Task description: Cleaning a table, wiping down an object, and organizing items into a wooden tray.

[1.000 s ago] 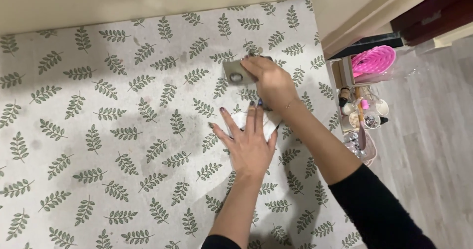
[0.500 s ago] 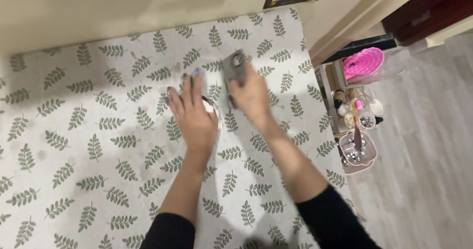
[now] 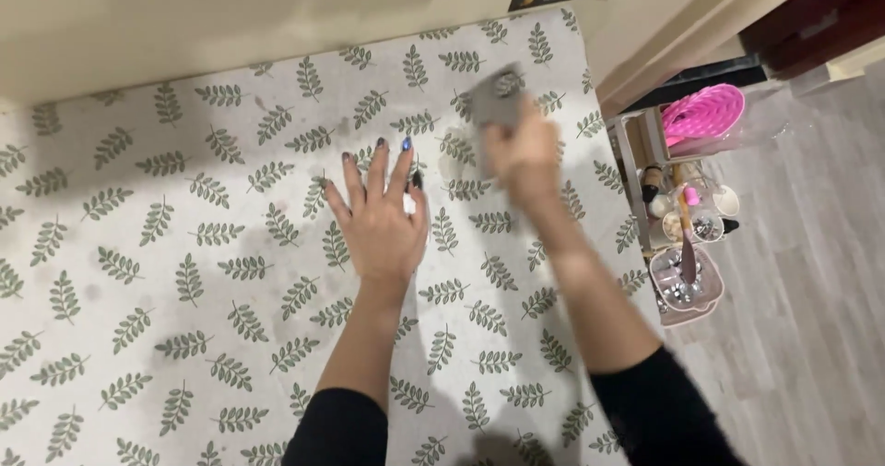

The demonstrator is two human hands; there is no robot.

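Sponge, a small grey pad, is gripped in the right hand; the fingers are curled shut around it, and it is blurry. It sits near the far right part of the mat, which is pale with green leaf prints; I cannot tell if the pad touches the mat or is just above it. The left hand lies flat on the mat, fingers spread wide open and holding nothing; its nails are dark. It is just beside the right hand, a little nearer the person.

To do this well, I think the flat hand should press down so the mat does not slide; the pad should lie flat on the mat, not on its edge, and go over the faint dark marks near the spread fingers.

The pad looks about as wide as it is long, so its long side is hard to tell; it sticks out past the knuckles, away from the person, towards the wall.

A rack with small pots and a pink bowl stands by the mat's right edge; grey wood floor is beyond it.
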